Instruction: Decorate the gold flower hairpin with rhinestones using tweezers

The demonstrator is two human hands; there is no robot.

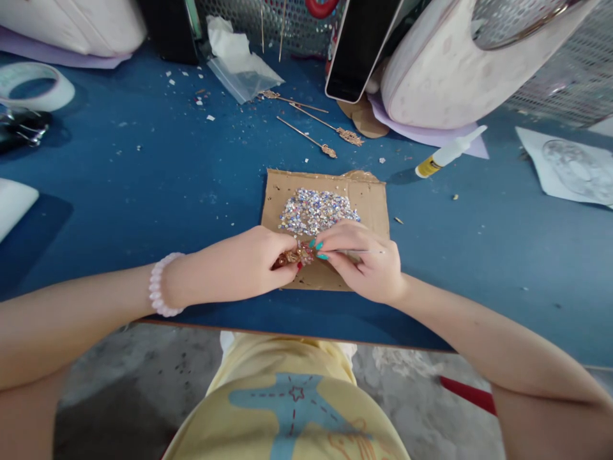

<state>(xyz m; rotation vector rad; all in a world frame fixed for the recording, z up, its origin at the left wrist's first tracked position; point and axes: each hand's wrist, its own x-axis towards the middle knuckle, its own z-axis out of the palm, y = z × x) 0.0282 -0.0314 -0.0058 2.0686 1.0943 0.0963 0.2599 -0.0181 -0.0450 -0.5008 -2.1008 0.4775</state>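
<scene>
My left hand [242, 263] is closed around a small gold ornament [293, 256] set with pink stones, held just above the near edge of a brown cardboard sheet [371, 195]. My right hand [366, 262] meets it from the right, fingers pinched on a thin metal pick [366, 252] whose tip points at the ornament. A pile of small shiny rhinestones [316, 211] lies on the cardboard just beyond both hands.
On the blue table [143, 191] lie three gold hairpin sticks [313, 124], a glue bottle [447, 153], a black phone [361, 48], a plastic bag [242, 73], a tape roll [33, 86] and a paper sheet [569, 166]. Small scraps litter the back left.
</scene>
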